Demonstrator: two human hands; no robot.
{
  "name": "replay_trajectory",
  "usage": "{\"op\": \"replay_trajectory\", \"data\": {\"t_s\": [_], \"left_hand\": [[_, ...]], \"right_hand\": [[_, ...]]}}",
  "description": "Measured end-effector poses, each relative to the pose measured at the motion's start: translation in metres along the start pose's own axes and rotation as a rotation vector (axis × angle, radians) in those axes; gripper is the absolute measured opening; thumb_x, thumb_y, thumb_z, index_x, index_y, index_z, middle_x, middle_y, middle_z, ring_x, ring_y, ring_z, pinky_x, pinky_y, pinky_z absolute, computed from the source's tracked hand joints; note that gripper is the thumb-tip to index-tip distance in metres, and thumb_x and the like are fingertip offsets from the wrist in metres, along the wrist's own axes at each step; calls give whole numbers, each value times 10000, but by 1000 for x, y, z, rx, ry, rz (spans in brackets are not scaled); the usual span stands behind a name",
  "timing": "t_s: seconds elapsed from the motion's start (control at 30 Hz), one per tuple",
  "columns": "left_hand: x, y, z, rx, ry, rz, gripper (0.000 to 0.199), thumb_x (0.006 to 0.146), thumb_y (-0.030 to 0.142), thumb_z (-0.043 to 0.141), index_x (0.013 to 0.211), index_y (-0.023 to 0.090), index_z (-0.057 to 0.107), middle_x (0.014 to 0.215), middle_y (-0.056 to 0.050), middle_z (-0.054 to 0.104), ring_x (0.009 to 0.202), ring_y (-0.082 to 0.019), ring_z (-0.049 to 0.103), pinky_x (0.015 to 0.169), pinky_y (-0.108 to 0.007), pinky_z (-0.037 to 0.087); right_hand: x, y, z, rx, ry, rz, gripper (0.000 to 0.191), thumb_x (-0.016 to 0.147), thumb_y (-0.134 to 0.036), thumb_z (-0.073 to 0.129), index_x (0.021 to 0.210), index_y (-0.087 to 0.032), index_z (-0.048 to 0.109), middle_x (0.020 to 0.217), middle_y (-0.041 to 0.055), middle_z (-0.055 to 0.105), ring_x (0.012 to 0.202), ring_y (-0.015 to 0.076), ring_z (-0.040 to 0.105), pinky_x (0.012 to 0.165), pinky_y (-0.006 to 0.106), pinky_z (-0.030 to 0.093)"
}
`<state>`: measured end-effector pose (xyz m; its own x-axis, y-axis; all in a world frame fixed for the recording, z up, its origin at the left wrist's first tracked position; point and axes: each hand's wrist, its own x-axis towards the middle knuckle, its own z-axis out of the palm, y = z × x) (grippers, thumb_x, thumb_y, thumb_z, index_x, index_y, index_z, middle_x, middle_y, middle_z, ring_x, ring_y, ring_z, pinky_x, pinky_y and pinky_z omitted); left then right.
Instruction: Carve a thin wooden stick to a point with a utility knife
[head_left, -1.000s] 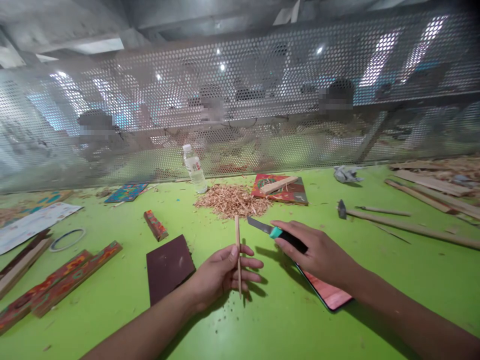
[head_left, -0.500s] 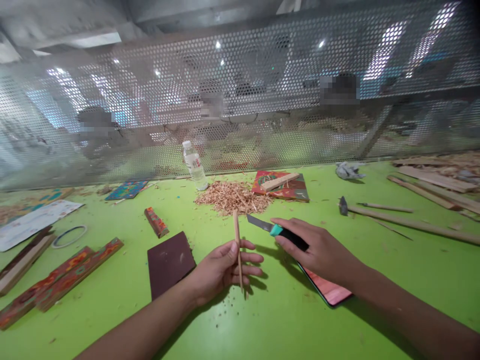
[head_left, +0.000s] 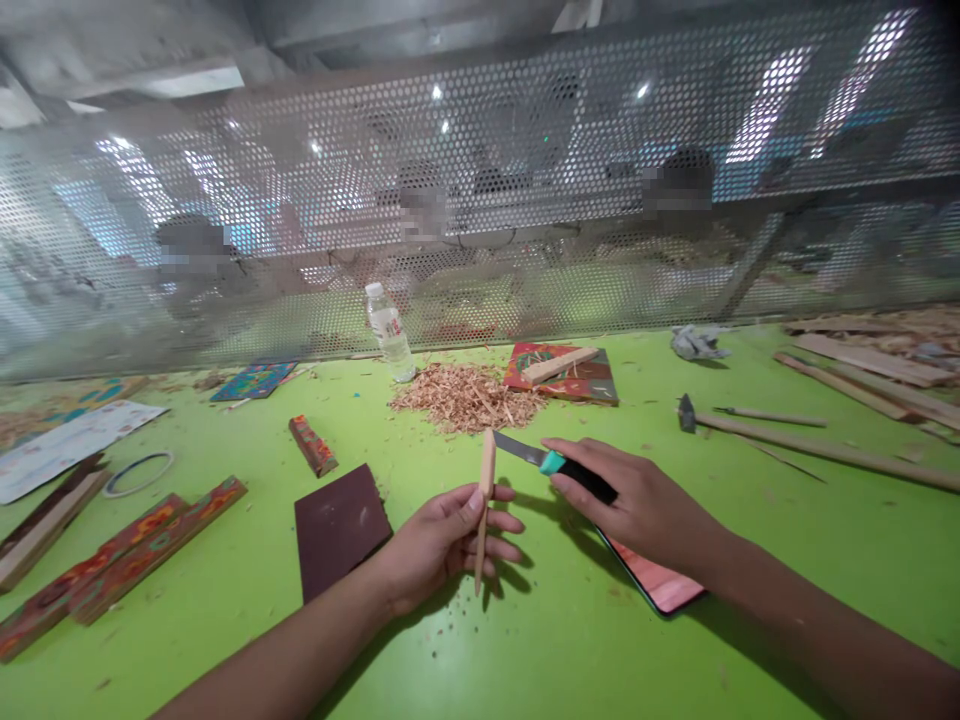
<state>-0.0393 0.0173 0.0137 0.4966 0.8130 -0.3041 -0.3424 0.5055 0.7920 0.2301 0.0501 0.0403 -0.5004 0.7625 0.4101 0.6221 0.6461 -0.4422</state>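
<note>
My left hand (head_left: 454, 535) pinches a slim wooden stick (head_left: 487, 470) between thumb and fingers, its other fingers spread behind it. The stick stands nearly upright, broader at the top and tapering to a thin lower end. My right hand (head_left: 626, 490) is wrapped round a utility knife (head_left: 577, 472) with a black and teal handle. Its extended blade points left, the tip close to the stick's top; whether they touch I cannot tell. Below the right hand lies a phone (head_left: 660, 585) with a pinkish screen, partly covered by that hand. A dark sandpaper sheet (head_left: 341, 530) lies left of my left hand.
Beyond my hands are a heap of wood shavings (head_left: 465, 398), a water bottle (head_left: 390, 335) and a painted board (head_left: 607, 378). A hammer (head_left: 787, 437) lies at right. Painted wood strips (head_left: 157, 560) lie at left. A perforated metal screen (head_left: 465, 200) closes off the back.
The stick has turned in my left hand, showing a wider face, and its top has shifted right toward the blade. My right hand and the knife have hardly moved.
</note>
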Motion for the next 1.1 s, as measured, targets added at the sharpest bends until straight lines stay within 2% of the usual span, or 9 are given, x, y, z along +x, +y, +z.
{"op": "replay_trajectory", "data": {"t_s": [0.27,0.43,0.57,0.67,0.8,0.97,1.1], "left_hand": [[0,2,3,-42,9,18,249,1036,201,621,1248,121,724,1249,-156,750,948,-198,778,764,-281,592],[-1,3,4,-51,1,14,274,992,210,706,1250,119,723,1237,-158,750,947,-206,771,791,-305,581],[0,0,2,-64,-13,20,239,978,252,730,1173,113,739,1152,-148,775,906,-208,777,777,-303,569],[2,-3,-2,-77,-27,24,249,953,335,766,1038,101,751,950,-113,783,762,-178,750,732,-292,556],[3,-5,-8,-102,-29,20,308,920,425,794,901,125,730,719,-37,702,600,-133,653,618,-246,494],[2,-3,-7,-120,-38,21,313,936,430,763,973,122,729,647,20,596,510,-90,520,534,-214,367],[1,2,-3,-140,-67,-7,275,955,415,720,993,143,707,617,83,441,474,-68,357,523,-221,305]], "right_hand": [[0,2,2,-1,-12,4,401,1096,-384,479,1422,-193,615,1120,106,761,905,241,753,753,353,594],[-1,4,3,4,-13,-4,404,1098,-394,477,1423,-194,608,1161,110,758,945,247,756,772,356,597],[-1,4,2,4,-11,-12,402,1103,-404,468,1421,-198,603,1130,103,759,914,233,753,762,345,590],[-1,4,2,3,-10,-16,401,1103,-404,465,1419,-198,601,1136,107,759,915,232,755,758,340,591],[-1,3,2,2,-10,-22,397,1101,-395,468,1415,-192,603,1145,109,761,934,235,756,785,347,598],[-3,3,1,-2,-8,-24,400,1101,-392,471,1413,-182,605,1180,118,762,962,237,760,806,347,604],[-3,2,2,-4,-9,-24,393,1102,-388,474,1418,-194,604,1202,109,762,981,234,762,804,343,607]]}}
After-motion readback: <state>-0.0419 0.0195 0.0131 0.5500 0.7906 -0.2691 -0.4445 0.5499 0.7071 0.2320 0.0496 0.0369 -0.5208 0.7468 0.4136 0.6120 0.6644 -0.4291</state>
